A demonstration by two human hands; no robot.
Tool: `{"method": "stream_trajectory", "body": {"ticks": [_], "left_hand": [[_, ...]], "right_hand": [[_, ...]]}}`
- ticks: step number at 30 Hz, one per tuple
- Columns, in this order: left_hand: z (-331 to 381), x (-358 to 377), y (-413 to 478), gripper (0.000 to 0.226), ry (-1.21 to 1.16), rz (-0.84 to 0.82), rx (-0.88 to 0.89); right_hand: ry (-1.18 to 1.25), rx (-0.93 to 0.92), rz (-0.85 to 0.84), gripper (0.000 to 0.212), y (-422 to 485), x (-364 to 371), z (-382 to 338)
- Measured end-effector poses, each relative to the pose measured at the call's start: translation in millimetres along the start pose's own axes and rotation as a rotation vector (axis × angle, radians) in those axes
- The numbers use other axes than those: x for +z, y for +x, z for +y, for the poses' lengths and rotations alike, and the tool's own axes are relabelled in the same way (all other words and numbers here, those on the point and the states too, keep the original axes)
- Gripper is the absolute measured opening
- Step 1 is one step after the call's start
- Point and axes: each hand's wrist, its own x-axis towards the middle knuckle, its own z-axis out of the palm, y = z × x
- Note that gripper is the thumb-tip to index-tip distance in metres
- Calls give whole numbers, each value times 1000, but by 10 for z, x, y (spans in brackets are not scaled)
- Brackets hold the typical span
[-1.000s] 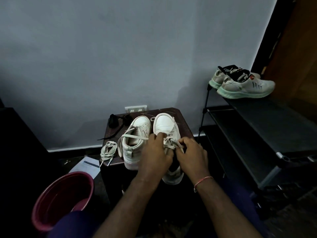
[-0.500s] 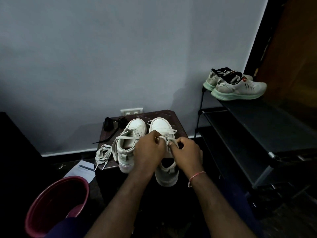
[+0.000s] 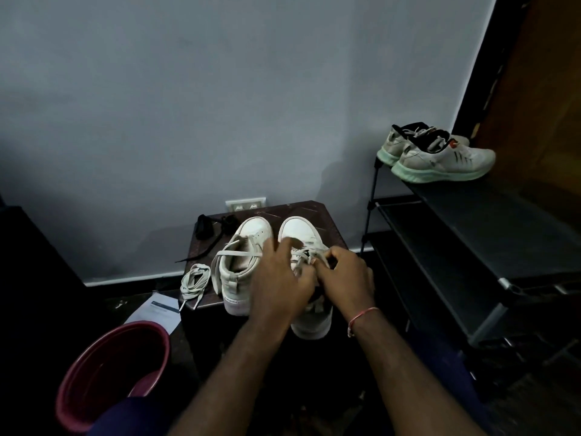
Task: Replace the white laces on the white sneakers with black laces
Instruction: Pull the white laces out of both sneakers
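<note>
White low-top sneakers are what both hands are busy with, but nearest me, low on the left, sits a round maroon plastic bucket [image 3: 132,325], with a white printed sheet of paper [image 3: 157,313] on the floor just beyond it. The pair stands side by side on a small dark brown stool [image 3: 314,209], heels toward the person. The left hand [image 3: 279,284] lies over the right sneaker [image 3: 301,231] with its fingers bent across the lacing; I cannot tell whether it grips anything. The right hand [image 3: 342,278] has its fingers curled, pinching the white lace [image 3: 298,254] of that shoe. The left sneaker [image 3: 248,234] stands beside it. A coiled loose white shoelace [image 3: 195,280] lies at the stool's left edge, and bundled black laces [image 3: 210,226] lie behind it. Farther right, grey trainers with mint soles [image 3: 440,162] top a black metal shoe rack [image 3: 471,247].
</note>
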Motion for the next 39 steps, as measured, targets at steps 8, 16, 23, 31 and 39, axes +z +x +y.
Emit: {"method": "stream_trajectory", "body": {"ticks": [8, 16, 23, 31, 39], "left_hand": [[-150, 114, -37, 20, 88, 36, 153], [-264, 135, 69, 37, -58, -25, -3], [-291, 130, 24, 28, -32, 39, 128], [-332, 105, 118, 19, -223, 1, -17], [-329, 203, 101, 18, -242, 27, -60]], "right_hand": [[-25, -28, 7, 26, 28, 23, 21], [5, -36, 12, 27, 42, 37, 64], [3, -35, 16, 28, 59, 45, 51], [363, 149, -91, 20, 159, 9, 40], [269, -29, -57, 16, 140, 15, -29]]}}
